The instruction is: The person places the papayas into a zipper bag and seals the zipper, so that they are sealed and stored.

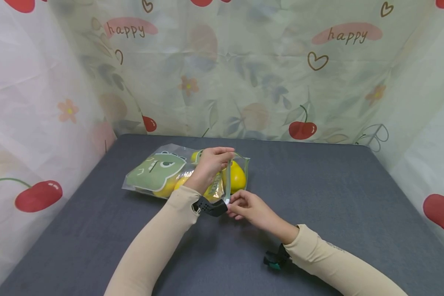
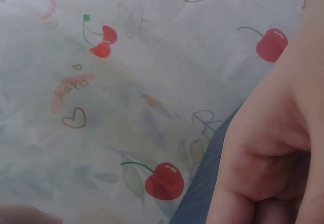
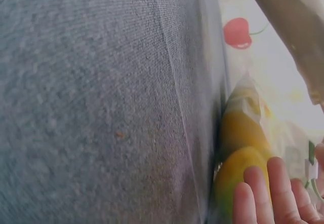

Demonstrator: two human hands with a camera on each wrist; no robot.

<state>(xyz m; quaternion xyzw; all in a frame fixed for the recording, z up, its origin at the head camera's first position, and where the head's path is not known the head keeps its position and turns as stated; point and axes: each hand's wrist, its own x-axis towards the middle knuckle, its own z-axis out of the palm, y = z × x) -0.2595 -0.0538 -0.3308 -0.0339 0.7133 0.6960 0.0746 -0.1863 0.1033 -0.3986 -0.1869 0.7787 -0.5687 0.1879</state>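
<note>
A clear zip bag (image 1: 155, 170) with a green dinosaur print lies on the dark table, its zip end facing right. Several yellow fruit-like pieces (image 1: 238, 177) are inside; in the right wrist view a yellow-green one (image 3: 242, 171) shows. Reaching across the bag, my left hand (image 1: 211, 164) pinches the far part of the zip strip. At the near end of that strip, my right hand (image 1: 253, 209) pinches the bag's corner by the white slider (image 3: 312, 169). The left wrist view has my left hand (image 2: 273, 158) at its right side, its fingertips hidden.
The dark cloth-covered table (image 1: 336, 197) extends around the bag. Printed curtains (image 1: 229, 74) with cherries and hearts enclose it at the back and sides. Each wrist wears a black strap (image 1: 211, 206).
</note>
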